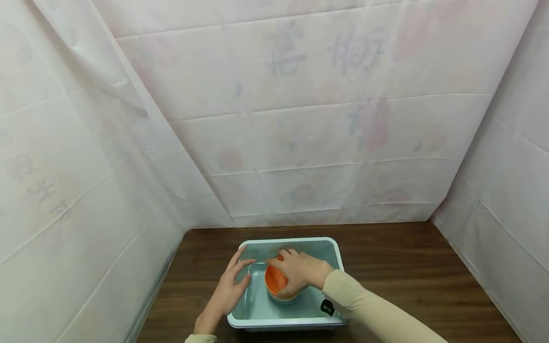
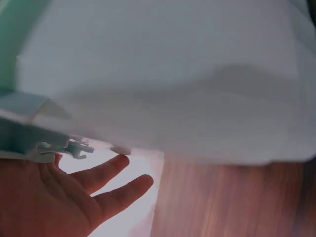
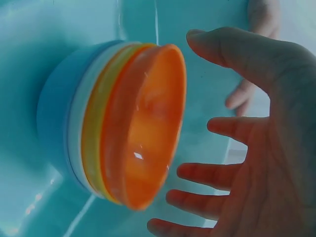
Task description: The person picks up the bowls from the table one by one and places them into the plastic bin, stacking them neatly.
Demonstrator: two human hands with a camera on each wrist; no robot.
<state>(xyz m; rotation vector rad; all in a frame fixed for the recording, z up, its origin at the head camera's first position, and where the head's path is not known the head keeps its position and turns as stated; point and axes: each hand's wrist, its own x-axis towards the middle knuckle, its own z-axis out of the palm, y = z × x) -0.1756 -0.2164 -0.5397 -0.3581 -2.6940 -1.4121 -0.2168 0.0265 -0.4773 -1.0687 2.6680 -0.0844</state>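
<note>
A nested stack of bowls, with an orange bowl [image 3: 153, 133] on top of yellow, white and blue ones, stands inside a pale blue-green bin [image 1: 283, 323]. My right hand [image 1: 302, 270] hovers over the stack with its fingers spread. In the right wrist view, a gap shows between the right fingertips and the orange rim. My left hand [image 1: 229, 288] is at the bin's left side, its fingers extended over the rim. The left wrist view shows the left hand [image 2: 59, 197] with fingers loosely extended, close to the pale bin wall.
The bin stands on a dark brown wooden table [image 1: 399, 267] near its front. White printed sheets [image 1: 321, 143] hang behind the table and along both sides. A black tag [image 1: 327, 307] is on the bin's right front, beside the right sleeve.
</note>
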